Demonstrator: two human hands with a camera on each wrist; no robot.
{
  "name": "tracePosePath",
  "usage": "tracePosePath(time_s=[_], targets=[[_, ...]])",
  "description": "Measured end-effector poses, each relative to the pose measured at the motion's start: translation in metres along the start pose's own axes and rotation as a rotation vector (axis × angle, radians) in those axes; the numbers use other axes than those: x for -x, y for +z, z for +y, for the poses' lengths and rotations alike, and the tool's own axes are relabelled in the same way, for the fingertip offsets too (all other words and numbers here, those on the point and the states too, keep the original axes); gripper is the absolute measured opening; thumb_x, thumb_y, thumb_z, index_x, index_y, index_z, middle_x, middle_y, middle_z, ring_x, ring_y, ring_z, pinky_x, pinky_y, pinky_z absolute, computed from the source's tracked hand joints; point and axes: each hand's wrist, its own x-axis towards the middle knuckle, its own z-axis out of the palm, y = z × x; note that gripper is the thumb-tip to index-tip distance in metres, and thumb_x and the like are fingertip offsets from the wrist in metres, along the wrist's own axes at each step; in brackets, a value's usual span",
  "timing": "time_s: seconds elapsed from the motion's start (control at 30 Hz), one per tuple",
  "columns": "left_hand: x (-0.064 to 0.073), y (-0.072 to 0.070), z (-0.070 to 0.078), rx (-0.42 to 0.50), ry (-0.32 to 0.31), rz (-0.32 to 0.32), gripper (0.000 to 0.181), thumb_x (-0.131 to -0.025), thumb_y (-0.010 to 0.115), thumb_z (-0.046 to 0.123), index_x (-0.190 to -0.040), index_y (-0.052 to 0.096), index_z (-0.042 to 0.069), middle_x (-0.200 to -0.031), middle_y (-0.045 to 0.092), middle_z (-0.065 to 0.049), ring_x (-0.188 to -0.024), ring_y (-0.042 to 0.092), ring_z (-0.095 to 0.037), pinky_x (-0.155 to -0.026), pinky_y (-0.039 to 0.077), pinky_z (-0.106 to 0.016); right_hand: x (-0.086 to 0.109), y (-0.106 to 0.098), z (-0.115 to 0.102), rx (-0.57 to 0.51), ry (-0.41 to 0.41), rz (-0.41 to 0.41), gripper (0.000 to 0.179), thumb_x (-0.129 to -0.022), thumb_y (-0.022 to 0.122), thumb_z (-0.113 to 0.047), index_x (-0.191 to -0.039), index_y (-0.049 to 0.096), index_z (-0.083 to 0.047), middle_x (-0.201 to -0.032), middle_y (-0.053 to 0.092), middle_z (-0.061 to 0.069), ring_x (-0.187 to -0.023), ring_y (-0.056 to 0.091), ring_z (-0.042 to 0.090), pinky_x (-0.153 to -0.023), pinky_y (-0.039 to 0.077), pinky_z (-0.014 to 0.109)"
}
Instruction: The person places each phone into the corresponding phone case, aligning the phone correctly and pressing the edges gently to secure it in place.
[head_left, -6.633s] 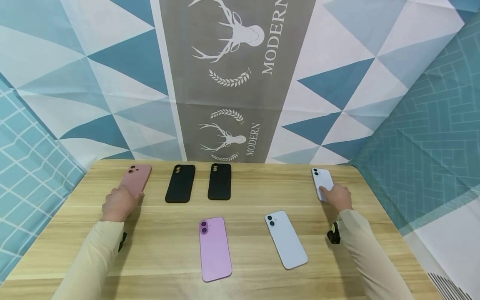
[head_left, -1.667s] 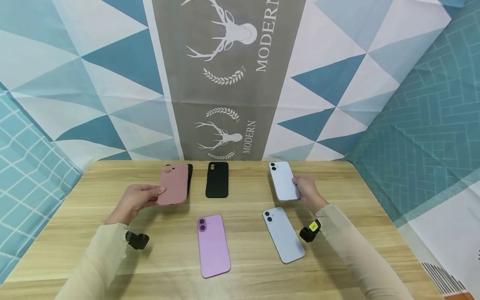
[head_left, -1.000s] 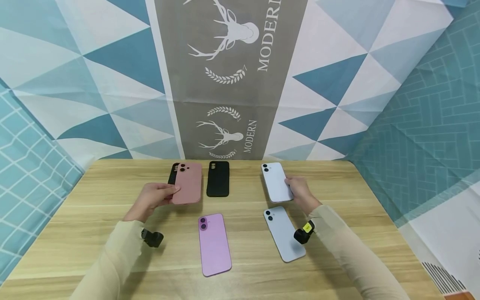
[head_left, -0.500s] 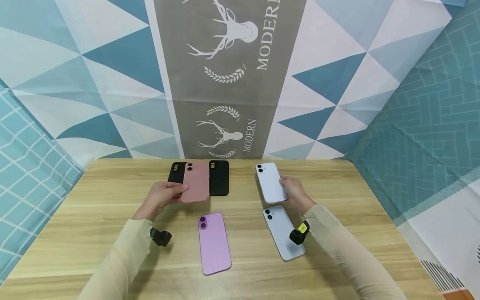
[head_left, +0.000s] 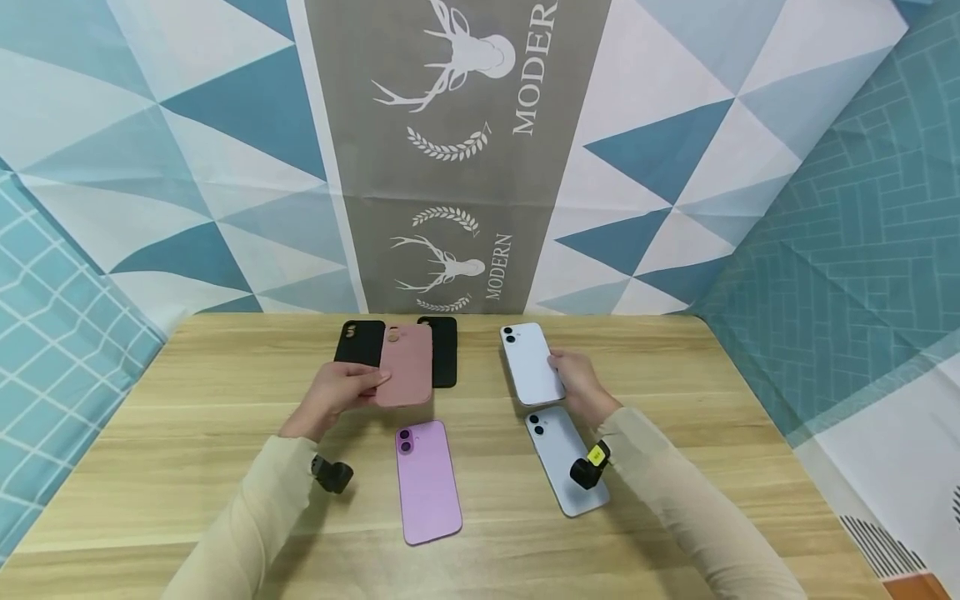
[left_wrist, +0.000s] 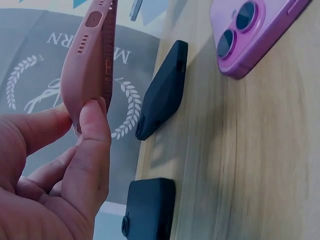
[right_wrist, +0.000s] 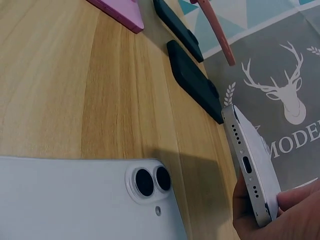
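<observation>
While our left hand (head_left: 336,390) pinches a pink case (head_left: 406,365) before two black cases (head_left: 360,343), our right hand (head_left: 581,385) pinches a white phone (head_left: 533,365); short of both grips lie a purple phone (head_left: 430,485) and a pale phone (head_left: 557,457).

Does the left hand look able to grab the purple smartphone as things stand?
Probably not straight away: the left hand pinches the pink phone case, so it would likely need freeing first. Otherwise the way looks open; the purple smartphone lies uncovered on the wood-grain table.
</observation>
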Motion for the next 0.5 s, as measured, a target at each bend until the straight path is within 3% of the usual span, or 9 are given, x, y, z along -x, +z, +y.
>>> tracePosePath(time_s=[0.27,0.5], targets=[[-0.002,0.01,0.001,0.024,0.022,-0.002,0.041,-0.088,0.065,0.016,-0.115,0.058,-0.014,-0.082,0.065,-0.004,-0.065,0.061,-0.005,-0.066,0.057,-0.022,0.0,0.005,0.0,-0.002,0.002,0.004,0.044,-0.1,0.035,-0.01,-0.142,0.032,0.003,-0.152,0.025,0.018,-0.142,0.021,0.032,-0.118,0.021,0.044],[-0.002,0.019,0.004,0.022,-0.01,-0.017,0.042,-0.088,0.066,0.02,-0.116,0.058,-0.012,-0.087,0.067,-0.006,-0.067,0.062,-0.006,-0.069,0.058,-0.024,0.0,0.008,0.0,0.021,-0.014,0.012,0.044,-0.099,0.037,-0.008,-0.14,0.034,0.005,-0.151,0.026,0.02,-0.141,0.022,0.033,-0.117,0.021,0.043]])
